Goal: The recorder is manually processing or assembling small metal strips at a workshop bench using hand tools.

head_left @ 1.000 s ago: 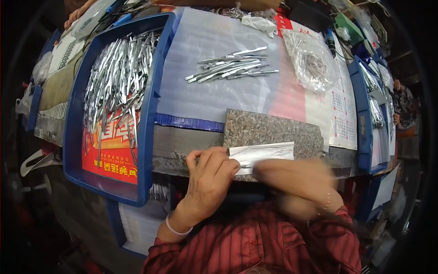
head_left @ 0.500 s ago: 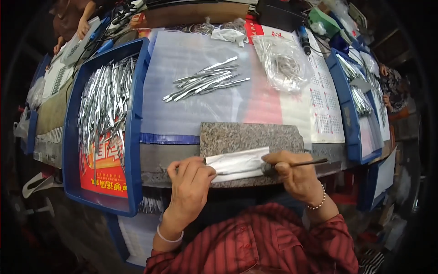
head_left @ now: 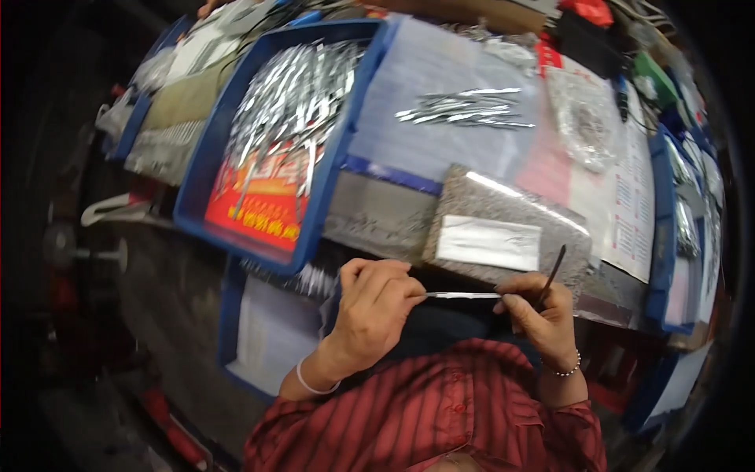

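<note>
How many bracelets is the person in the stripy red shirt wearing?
2 that I can see: a white band by the left hand and a pale beaded one by the right hand. More could hide under the sleeves.

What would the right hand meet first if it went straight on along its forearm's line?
Likely the near edge of the speckled stone slab, ahead of the right hand; depth is unclear, so it might pass above.

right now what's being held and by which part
Thin metal strip, ends in left hand and right hand; the right also grips a dark rod by its lower part.
</note>
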A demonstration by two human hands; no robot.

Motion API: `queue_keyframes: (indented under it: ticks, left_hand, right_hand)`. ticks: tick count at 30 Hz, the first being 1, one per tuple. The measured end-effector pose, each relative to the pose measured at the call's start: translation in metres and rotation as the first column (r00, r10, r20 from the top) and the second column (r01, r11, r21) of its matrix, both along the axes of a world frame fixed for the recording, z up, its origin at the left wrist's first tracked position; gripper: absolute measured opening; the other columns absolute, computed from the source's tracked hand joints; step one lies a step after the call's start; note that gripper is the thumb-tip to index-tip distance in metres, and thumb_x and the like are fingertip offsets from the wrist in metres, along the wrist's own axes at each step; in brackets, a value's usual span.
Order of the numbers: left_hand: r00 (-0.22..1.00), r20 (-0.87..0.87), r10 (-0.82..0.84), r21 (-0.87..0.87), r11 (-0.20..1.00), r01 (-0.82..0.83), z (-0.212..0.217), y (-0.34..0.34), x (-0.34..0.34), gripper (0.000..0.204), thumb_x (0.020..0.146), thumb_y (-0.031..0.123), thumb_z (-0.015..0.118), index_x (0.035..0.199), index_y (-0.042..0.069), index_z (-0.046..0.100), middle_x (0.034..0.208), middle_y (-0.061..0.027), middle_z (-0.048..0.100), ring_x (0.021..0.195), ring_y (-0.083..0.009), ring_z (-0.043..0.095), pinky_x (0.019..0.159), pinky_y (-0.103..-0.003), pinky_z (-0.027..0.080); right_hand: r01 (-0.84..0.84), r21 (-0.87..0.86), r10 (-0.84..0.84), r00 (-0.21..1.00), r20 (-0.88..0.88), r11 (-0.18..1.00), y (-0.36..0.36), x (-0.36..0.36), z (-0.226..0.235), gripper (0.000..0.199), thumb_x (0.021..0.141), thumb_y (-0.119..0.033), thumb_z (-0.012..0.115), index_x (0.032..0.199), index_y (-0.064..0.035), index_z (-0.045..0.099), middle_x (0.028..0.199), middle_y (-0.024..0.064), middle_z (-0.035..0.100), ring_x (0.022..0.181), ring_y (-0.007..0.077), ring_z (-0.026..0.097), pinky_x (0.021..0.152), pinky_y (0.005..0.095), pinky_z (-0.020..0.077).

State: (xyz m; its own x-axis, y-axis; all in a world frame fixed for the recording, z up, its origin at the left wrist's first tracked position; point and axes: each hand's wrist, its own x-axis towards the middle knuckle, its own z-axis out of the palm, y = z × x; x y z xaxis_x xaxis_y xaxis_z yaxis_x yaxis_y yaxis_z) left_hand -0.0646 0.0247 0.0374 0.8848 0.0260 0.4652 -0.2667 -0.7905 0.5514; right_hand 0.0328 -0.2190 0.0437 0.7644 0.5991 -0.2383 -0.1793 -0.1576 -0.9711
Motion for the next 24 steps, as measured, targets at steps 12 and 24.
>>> queue_keyframes:
  ticks: [12, 24]
  left_hand:
    - [0.954, -0.299, 0.004, -0.375, 0.919, -0.122, -0.008, 0.012, -0.057, 0.017, 0.085, -0.003, 0.066, 0.102, -0.001, 0.068, 0.088, -0.0120, 0.068, 0.082, -0.0248, 0.066, 0.075, -0.032, 0.049]
    - [0.860, -0.495, -0.127, -0.568, 0.795, -0.210, -0.025, 0.024, -0.060, 0.016, 0.091, 0.002, 0.061, 0.106, -0.002, 0.067, 0.084, -0.0096, 0.066, 0.077, -0.0167, 0.065, 0.069, -0.028, 0.049]
  right_hand:
    - [-0.158, -0.028, 0.160, 0.983, 0.092, 0.987, 0.032, -0.019, -0.012, 0.012, 0.090, -0.001, 0.063, 0.101, 0.0051, 0.066, 0.083, 0.0095, 0.070, 0.077, 0.0147, 0.069, 0.069, 0.0256, 0.0539]
    - [-0.190, -0.076, 0.200, 0.968, 0.152, 0.979, 0.052, -0.022, -0.021, 0.013, 0.088, 0.001, 0.063, 0.100, 0.0046, 0.066, 0.081, 0.0088, 0.070, 0.074, 0.0137, 0.068, 0.067, 0.0251, 0.0528]
